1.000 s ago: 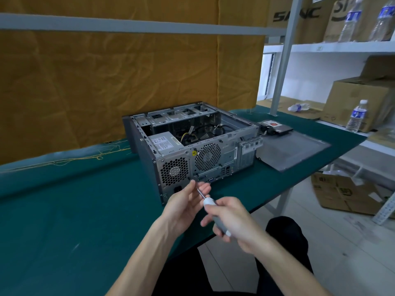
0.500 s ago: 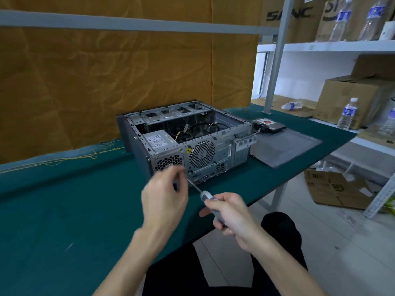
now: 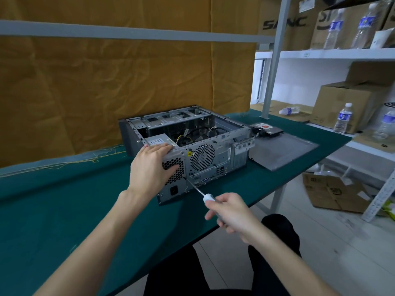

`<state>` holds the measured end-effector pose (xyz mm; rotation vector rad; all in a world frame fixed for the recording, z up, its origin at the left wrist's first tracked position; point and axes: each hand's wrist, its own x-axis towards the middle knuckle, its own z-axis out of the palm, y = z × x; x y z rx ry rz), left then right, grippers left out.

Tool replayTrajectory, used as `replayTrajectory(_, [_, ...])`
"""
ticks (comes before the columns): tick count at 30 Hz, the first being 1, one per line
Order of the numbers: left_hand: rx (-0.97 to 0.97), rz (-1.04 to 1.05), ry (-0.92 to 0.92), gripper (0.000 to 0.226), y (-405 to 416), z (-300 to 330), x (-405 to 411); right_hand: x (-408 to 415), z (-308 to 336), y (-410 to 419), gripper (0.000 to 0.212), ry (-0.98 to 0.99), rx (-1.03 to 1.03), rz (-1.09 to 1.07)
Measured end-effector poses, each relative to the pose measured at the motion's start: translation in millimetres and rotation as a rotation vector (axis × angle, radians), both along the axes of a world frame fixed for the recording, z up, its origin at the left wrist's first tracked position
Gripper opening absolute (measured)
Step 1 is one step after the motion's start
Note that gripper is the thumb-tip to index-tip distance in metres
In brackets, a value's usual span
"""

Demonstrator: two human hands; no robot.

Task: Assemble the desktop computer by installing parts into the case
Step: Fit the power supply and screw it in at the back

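Observation:
An open grey computer case (image 3: 215,154) lies on the green table (image 3: 64,206), its rear panel with fan grilles facing me. My left hand (image 3: 152,167) rests on the case's near top corner, fingers over the power supply (image 3: 159,141) and thumb on the rear grille. My right hand (image 3: 228,212) grips a screwdriver (image 3: 197,190) by its white-and-grey handle. The tip touches the rear panel just right of the power supply grille.
The case's side panel (image 3: 282,150) lies flat to the right, with a drive (image 3: 266,129) behind it. Shelves on the right hold cardboard boxes (image 3: 346,105) and water bottles (image 3: 343,118). A carton (image 3: 333,193) sits on the floor past the table edge.
My left hand let go of the screwdriver tip and moved up onto the case corner. The screwdriver's tip reached the rear panel.

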<state>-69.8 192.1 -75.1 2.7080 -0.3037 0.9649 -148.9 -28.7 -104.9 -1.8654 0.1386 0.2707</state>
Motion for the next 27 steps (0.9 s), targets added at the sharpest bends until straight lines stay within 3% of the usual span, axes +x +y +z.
replayTrajectory(2, [-0.009,-0.007,0.009,0.061,-0.8,1.4,-1.4,-3.9,-11.6,2.3,0.028,-0.35,-0.654,0.01])
replayTrajectory(3, [-0.01,-0.01,0.009,0.06,-1.3,1.8,-1.8,-6.4,-15.9,5.1,0.026,-0.511,-0.862,0.005])
replayTrajectory(4, [-0.011,-0.011,0.007,0.06,-2.1,1.9,-1.9,-8.0,-17.4,10.0,0.023,-0.617,-0.928,-0.017])
replayTrajectory(5, [-0.015,-0.01,0.005,0.059,-2.8,1.9,-2.4,-7.1,-18.5,13.7,0.019,-0.622,-0.89,-0.025])
replayTrajectory(6, [-0.02,-0.008,0.004,0.059,-3.0,1.8,-2.7,-5.7,-17.1,15.7,0.018,-0.519,-0.687,-0.036])
replayTrajectory(8, [-0.028,-0.005,-0.006,0.058,-3.1,1.7,-2.7,-1.1,-8.7,15.0,0.021,-0.113,-0.063,-0.074])
replayTrajectory(9, [-0.029,-0.005,-0.01,0.058,-3.4,1.9,-2.9,0.4,-5.6,12.9,0.024,0.039,0.128,-0.081])
replayTrajectory(10, [-0.029,-0.009,-0.012,0.058,-3.7,1.9,-3.2,1.5,-3.7,10.6,0.025,0.064,0.144,-0.053])
replayTrajectory(11, [-0.029,-0.012,-0.013,0.058,-4.0,1.8,-3.6,1.2,-3.3,9.3,0.026,0.0,0.024,-0.018])
replayTrajectory(14, [-0.027,-0.01,-0.009,0.058,-2.4,2.3,-4.1,1.7,-11.8,10.1,0.032,-0.389,-0.703,-0.016])
replayTrajectory(16, [-0.031,-0.01,-0.012,0.058,-2.4,2.1,-3.4,0.2,-15.8,18.2,0.029,-0.554,-0.86,-0.02])
replayTrajectory(17, [-0.035,-0.008,-0.014,0.058,-3.0,2.2,-2.9,2.2,-16.6,20.0,0.027,-0.52,-0.771,-0.026])
replayTrajectory(20, [-0.043,-0.002,-0.016,0.056,-4.4,2.1,-2.3,11.6,-4.7,13.4,0.018,-0.029,0.035,-0.041])
replayTrajectory(21, [-0.045,0.001,-0.016,0.056,-4.5,2.1,-2.6,11.1,-0.9,9.5,0.019,0.095,0.197,-0.031])
replayTrajectory(22, [-0.043,0.001,-0.014,0.056,-4.7,2.4,-3.2,11.1,1.0,6.5,0.019,0.121,0.213,0.003])
replayTrajectory(24, [-0.038,-0.002,-0.014,0.056,-5.2,2.8,-4.5,9.2,1.8,6.7,0.022,-0.032,-0.106,0.077])
replayTrajectory(26, [-0.038,-0.002,-0.014,0.056,-5.1,3.1,-5.3,5.8,-3.4,10.6,0.028,-0.292,-0.691,0.079])
replayTrajectory(27, [-0.039,-0.001,-0.016,0.055,-5.1,3.4,-5.3,3.5,-5.9,13.2,0.03,-0.416,-0.88,0.058])
